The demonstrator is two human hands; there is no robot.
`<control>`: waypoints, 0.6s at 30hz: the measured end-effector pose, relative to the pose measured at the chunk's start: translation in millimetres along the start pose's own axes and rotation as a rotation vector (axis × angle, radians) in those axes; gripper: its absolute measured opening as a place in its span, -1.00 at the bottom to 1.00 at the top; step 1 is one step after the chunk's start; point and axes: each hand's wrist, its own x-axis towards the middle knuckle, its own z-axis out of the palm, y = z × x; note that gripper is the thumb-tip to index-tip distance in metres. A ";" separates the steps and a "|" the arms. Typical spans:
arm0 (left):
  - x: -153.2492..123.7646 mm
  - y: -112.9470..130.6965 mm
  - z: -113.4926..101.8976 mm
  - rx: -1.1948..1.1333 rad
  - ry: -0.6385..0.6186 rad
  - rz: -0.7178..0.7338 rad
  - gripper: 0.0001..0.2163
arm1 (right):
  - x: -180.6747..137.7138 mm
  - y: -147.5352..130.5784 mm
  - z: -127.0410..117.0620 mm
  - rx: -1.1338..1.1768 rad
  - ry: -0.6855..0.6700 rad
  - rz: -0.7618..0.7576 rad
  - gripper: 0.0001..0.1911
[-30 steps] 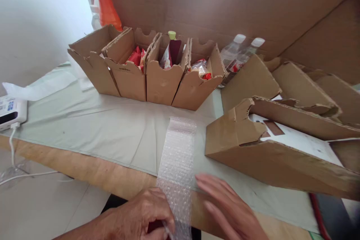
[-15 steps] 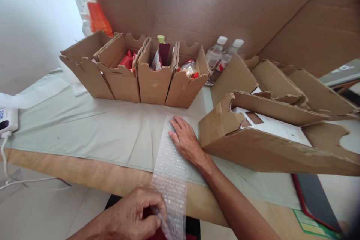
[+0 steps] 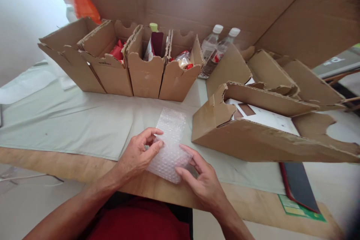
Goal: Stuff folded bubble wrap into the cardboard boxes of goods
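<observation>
A clear strip of bubble wrap (image 3: 170,159) lies at the table's front edge, its near part folded back over the rest. My left hand (image 3: 140,150) pinches the left side of the fold between thumb and fingers. On the right side, my right hand (image 3: 198,176) has its thumb and fingers around the folded corner. The far end of the strip rests flat on the pale green cloth (image 3: 107,120).
Several cardboard bins (image 3: 146,77) holding packets stand in a row at the back. Two clear bottles (image 3: 209,47) are beside them. A larger cardboard holder (image 3: 253,138) with a white box (image 3: 270,120) occupies the right. A dark flat case (image 3: 299,187) lies at front right.
My left hand has risen from below the table edge, bringing the near end of the bubble wrap up and over. My right hand has moved from the far end back to the fold.
</observation>
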 end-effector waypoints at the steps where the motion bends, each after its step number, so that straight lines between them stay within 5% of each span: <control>1: 1.7 -2.0 0.3 0.039 0.014 -0.004 -0.65 | 6.5 3.0 8.4 -0.039 0.059 -0.001 -0.51; 4: 0.6 -15.5 -1.7 0.190 0.038 0.027 -0.42 | 21.5 14.7 23.1 -0.209 0.166 -0.044 -0.49; 13: -1.9 -52.8 3.2 0.655 0.098 0.241 -0.50 | 13.3 22.5 16.5 -0.592 0.372 -0.306 -0.52; 18: 1.4 -53.5 3.8 0.727 0.100 0.297 -0.51 | -10.2 11.2 13.7 -0.652 0.211 -0.474 -0.58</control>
